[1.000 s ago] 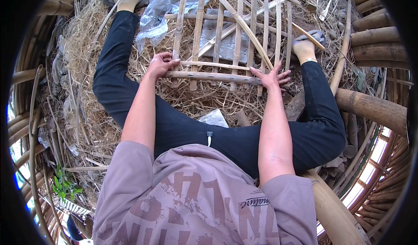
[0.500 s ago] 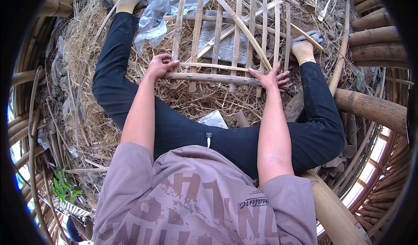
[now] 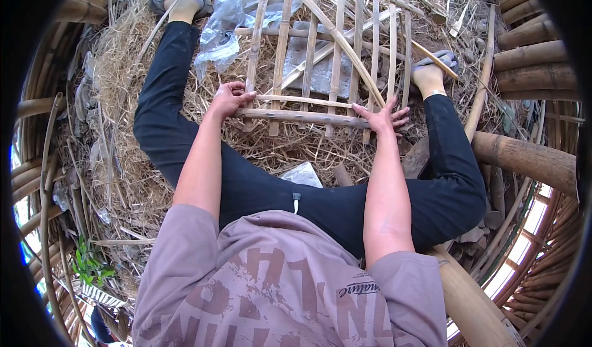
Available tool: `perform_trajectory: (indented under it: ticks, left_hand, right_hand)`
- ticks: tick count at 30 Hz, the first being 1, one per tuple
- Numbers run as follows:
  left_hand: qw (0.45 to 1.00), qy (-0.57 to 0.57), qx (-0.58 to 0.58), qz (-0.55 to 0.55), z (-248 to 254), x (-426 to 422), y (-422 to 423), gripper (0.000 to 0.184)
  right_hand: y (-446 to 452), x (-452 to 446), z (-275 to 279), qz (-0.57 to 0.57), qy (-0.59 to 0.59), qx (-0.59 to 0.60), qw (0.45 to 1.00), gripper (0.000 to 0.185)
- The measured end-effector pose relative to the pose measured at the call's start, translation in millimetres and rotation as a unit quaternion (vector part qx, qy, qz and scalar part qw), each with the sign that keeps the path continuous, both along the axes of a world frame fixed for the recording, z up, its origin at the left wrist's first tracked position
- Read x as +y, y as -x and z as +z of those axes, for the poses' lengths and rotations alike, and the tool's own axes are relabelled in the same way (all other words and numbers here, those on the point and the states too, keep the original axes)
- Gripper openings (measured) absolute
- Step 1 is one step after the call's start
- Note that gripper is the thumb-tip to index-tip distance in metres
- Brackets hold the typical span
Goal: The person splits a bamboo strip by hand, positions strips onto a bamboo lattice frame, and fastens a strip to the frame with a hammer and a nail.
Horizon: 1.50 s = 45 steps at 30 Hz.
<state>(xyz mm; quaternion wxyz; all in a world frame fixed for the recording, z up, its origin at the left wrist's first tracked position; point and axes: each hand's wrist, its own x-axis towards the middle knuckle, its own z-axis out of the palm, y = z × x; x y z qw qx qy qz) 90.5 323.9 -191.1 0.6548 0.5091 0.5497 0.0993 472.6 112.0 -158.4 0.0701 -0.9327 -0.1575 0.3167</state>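
Between the two hands, a thin strip [image 3: 302,101] lies beside the near crossbar [image 3: 295,117] of a slatted frame [image 3: 335,69] that reaches beyond them. The left hand [image 3: 231,100] pinches one end; the right hand [image 3: 382,117] spreads its fingers at the other. Slats and crossbar already form a grid; whether the strip is fixed, I cannot tell.

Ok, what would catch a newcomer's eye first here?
The pale bamboo lattice frame, at top centre between the black-trousered legs, with the left hand and right hand at opposite ends of its near edge. Then the crumpled, translucent plastic sheet by its upper left. Last, the flat grey slab seen through the frame, amid dry brown straw.
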Motion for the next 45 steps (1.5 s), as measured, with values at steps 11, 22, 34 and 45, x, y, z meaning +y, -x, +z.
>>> perform_trajectory:
  ticks: [11, 22, 34, 45]
  left_hand:
    - [1.000, 0.002, -0.003, -0.002, 7, -2, -2, 0.025]
    - [1.000, 0.003, -0.002, -0.001, 6, -2, -2, 0.026]
    - [1.000, -0.002, -0.001, -0.011, 12, -3, -3, 0.025]
    - [1.000, 0.007, 0.000, -0.008, 12, -2, -3, 0.026]
  right_hand:
    - [3, 4, 10, -0.002, 0.022, 0.000, 1.000, 0.159]
    - [1, 1, 0, 0.005, 0.018, -0.023, 1.000, 0.158]
    - [1, 0, -2, 0.006, 0.021, -0.028, 0.999, 0.159]
    - [0, 0, 0, 0.003, 0.008, -0.008, 1.000, 0.160]
